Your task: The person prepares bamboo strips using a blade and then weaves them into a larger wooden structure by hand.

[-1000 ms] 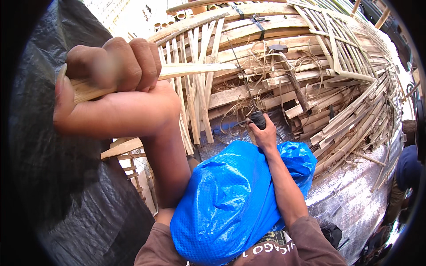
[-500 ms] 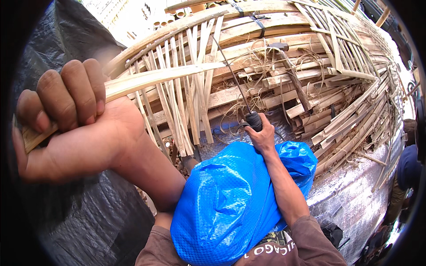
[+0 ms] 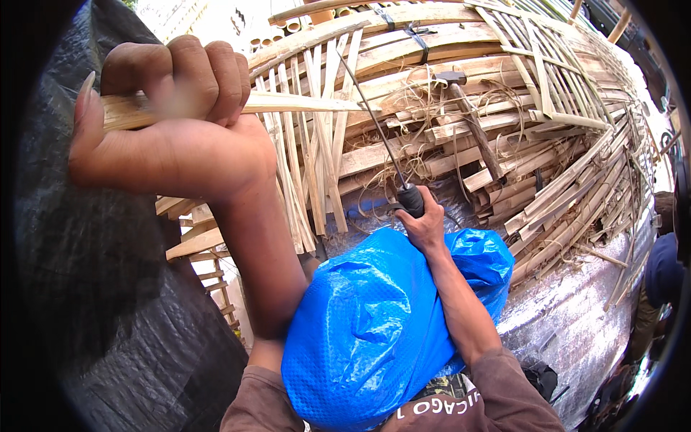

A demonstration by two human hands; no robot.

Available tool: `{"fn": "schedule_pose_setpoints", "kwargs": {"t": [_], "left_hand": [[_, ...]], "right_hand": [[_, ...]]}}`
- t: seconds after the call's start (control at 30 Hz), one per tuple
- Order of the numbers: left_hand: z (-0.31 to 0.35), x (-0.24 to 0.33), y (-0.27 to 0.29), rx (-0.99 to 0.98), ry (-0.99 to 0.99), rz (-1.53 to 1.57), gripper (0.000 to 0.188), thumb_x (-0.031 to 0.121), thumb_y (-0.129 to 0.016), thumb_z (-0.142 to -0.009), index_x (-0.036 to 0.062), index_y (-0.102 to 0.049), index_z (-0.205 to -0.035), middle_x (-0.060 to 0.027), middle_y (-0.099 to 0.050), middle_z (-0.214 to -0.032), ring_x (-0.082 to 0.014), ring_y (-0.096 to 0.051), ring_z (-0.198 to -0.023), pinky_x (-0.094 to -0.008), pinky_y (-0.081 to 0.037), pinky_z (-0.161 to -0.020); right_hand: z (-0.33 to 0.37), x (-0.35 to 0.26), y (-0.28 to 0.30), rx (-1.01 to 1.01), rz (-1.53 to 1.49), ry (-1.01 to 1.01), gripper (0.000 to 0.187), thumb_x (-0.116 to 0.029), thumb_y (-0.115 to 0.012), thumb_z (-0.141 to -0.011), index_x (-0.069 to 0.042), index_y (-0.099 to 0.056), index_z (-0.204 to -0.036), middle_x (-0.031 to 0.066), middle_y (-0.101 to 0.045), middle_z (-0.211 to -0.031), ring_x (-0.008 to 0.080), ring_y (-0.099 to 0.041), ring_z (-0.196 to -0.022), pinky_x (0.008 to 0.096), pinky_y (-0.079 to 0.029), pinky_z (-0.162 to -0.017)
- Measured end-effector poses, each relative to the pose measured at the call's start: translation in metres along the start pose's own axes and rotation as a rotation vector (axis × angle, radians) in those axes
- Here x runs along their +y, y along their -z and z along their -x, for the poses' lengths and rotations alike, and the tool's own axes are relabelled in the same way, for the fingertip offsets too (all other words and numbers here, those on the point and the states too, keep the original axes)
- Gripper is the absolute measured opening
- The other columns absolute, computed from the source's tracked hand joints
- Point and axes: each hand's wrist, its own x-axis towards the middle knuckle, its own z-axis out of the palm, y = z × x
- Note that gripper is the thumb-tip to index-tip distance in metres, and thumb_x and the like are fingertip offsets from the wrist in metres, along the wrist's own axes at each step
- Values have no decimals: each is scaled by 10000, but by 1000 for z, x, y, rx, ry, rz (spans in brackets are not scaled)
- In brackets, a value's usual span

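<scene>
My left hand (image 3: pixel 194 108) is raised at the upper left, its fingers wrapped round a pale bamboo strip (image 3: pixel 302 103). The strip lies nearly level, and its thin tip meets or crosses the blade of a long, slim knife (image 3: pixel 376 119); whether they touch I cannot tell. My right hand (image 3: pixel 425 222) grips the knife by its black handle (image 3: pixel 411 200), with the blade pointing up and slightly left. A shiny blue plastic sheet (image 3: pixel 360 324) covers my lap, and my right forearm rests along it.
Stacked split bamboo (image 3: pixel 533 173) fills the far side and right, with curly shavings among it. A hammer (image 3: pixel 471 119) lies on the stack. Thin strips (image 3: pixel 313 158) lean ahead of me. Black sheeting (image 3: pixel 122 317) hangs at left; silver foil sheeting (image 3: pixel 561 317) covers the ground at right.
My left hand has moved right and upward with the bamboo strip, which now lies more level. My right hand and the knife have stayed almost where they were.
</scene>
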Motion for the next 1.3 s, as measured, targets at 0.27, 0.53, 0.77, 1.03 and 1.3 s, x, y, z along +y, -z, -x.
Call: {"fn": "schedule_pose_setpoints", "kwargs": {"t": [0.27, 0.53, 0.77, 1.03, 1.3], "left_hand": [[4, 3, 10, -88, 17, 92, 384, 441, -371, -836, 129, -358, -613, 19, -222, -462, -88, -124, -419, -286, -111, -435], [6, 0, 4, -75, 22, 69, 382, 437, -359, -841, 130, -354, -612, 15, -219, -460, -91, -122, -421, -288, -112, -435], [2, 2, 12, -10, 23, 62, 391, 454, -359, -837, 133, -343, -614, 15, -233, -462, -88, -127, -419, -281, -117, -431], [4, 3, 22, -77, 44, 143, 402, 464, -361, -842, 135, -339, -613, 17, -234, -461, -89, -128, -417, -281, -115, -430], [2, 1, 20, -60, 9, 116, 401, 465, -362, -843, 136, -334, -615, 19, -232, -463, -85, -123, -419, -285, -109, -431]], "right_hand": [[-7, 5, -11, 32, 88, -273, 344, -229, -776, -752, -32, -622, -989, 152, -701, -777, 259, -708, -727, 383, -534, -653], [-7, 12, -2, 29, 95, -132, 335, -217, -767, -759, -27, -619, -992, 146, -693, -777, 243, -696, -702, 380, -524, -654], [2, -17, -5, -70, -112, 83, 358, -175, -770, -695, -44, -612, -989, 137, -710, -812, 239, -721, -759, 365, -549, -714], [-10, 8, -8, 43, 152, -245, 348, -254, -779, -760, -20, -643, -979, 155, -700, -792, 251, -696, -724, 375, -524, -651], [3, -11, -5, -38, -124, 31, 286, -119, -735, -728, -35, -609, -971, 37, -659, -760, 93, -591, -696, 294, -501, -660]]}}
